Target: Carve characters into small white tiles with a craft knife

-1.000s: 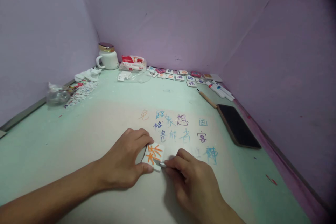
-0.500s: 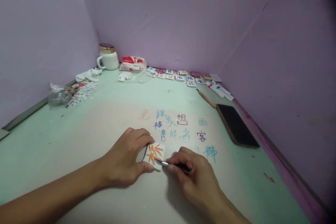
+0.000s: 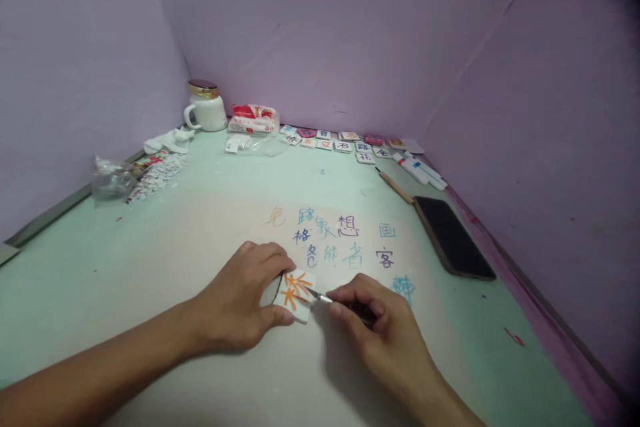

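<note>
Here, at the far left edge, a crumpled plastic bag (image 3: 111, 180) and a strip of printed paper scraps (image 3: 159, 172) lay against the wall, with a white lidded mug (image 3: 205, 109) and a red-and-white packet (image 3: 253, 119) behind them. Nearer the camera, the left hand (image 3: 240, 300) was pressed down on the table (image 3: 75, 280), its fingers curled round and thumb pinching a small white tile (image 3: 296, 293) bearing an orange character, so that the tile sat tipped slightly on the pale patch in front of the person. Just right of it, the right hand (image 3: 385, 333) was closed in a pen grip on a thin metal-tipped tool (image 3: 320, 296), whose point touched the tile's right part on the orange strokes. By my judgement the work on this tile was under way, not finished: the strokes looked whole, and I could not tell how much had been cut or scraped. Above the hands, coloured characters (image 3: 340, 240) marked the table. Further back a row of lettered tiles (image 3: 345, 145) lay along the wall, apparently done or waiting; which, I could not tell. To the right lay markers (image 3: 420, 171), a pencil (image 3: 396, 188) and a dark phone (image 3: 453, 237).
</note>
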`<state>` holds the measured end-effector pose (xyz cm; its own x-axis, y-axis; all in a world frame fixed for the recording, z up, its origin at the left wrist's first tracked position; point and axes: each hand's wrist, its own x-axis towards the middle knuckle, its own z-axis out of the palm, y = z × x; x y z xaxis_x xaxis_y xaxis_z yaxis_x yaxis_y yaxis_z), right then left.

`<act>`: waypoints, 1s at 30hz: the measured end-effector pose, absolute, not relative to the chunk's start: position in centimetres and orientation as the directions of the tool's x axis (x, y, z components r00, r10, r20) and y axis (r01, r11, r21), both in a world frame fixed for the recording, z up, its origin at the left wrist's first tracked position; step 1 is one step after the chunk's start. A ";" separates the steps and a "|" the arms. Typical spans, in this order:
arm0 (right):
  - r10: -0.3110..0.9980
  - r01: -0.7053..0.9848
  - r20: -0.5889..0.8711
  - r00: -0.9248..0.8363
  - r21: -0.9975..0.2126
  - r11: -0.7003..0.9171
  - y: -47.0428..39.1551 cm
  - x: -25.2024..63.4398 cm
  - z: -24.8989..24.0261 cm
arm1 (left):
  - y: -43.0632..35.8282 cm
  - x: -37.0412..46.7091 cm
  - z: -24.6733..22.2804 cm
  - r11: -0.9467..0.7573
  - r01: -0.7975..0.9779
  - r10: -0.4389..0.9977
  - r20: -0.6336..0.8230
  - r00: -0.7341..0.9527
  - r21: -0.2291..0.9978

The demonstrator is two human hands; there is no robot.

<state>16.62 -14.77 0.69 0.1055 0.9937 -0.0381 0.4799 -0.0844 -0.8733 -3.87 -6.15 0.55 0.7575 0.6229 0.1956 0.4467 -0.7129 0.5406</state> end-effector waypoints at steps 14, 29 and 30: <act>0.991 0.072 0.016 0.134 -0.997 0.007 -14.5 18.0 1.4 | -7.2 -2.7 1.0 -0.701 0.525 0.660 0.161 0.734 0.482; 0.965 -0.123 0.252 0.078 -0.958 0.260 -11.3 18.0 0.9 | -6.6 -3.0 -0.1 -0.697 0.405 0.652 0.290 0.700 0.592; 0.958 -0.089 0.272 0.095 -0.956 0.281 -11.3 17.7 0.5 | -6.8 -2.9 0.1 -0.677 0.456 0.681 0.257 0.686 0.578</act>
<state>17.74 -11.33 0.51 0.0945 0.9576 0.2722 -0.0894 0.2805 -0.9557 -2.87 -6.81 0.05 0.6855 0.6812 0.2570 0.4560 -0.6769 0.5777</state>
